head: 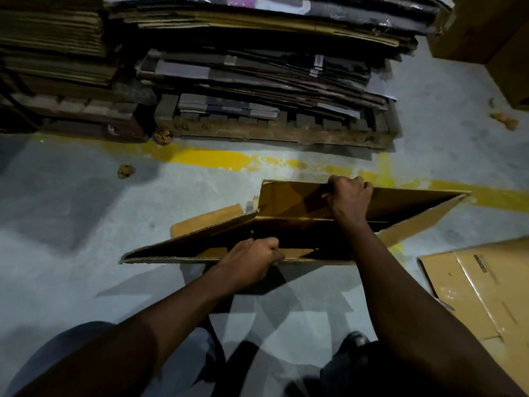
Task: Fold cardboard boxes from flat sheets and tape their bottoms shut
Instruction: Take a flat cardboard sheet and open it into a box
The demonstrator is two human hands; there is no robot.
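Note:
A brown cardboard box [289, 202] stands half-spread on the grey floor, its top open as a narrow diamond with a dark inside. My left hand [252, 260] grips the near wall's top edge, fingers curled over it. My right hand [350, 196] grips the far wall's top edge, fingers hooked over the rim. A lower flap [206, 222] sticks out on the floor to the left of the box. No tape is in view.
Wooden pallets [274, 130] loaded with stacked flat cardboard sheets [257, 70] stand just beyond a worn yellow floor line [211, 159]. Another flat cardboard sheet [486, 285] lies at the right. A brown box [486, 27] sits top right. My legs and shoes fill the bottom.

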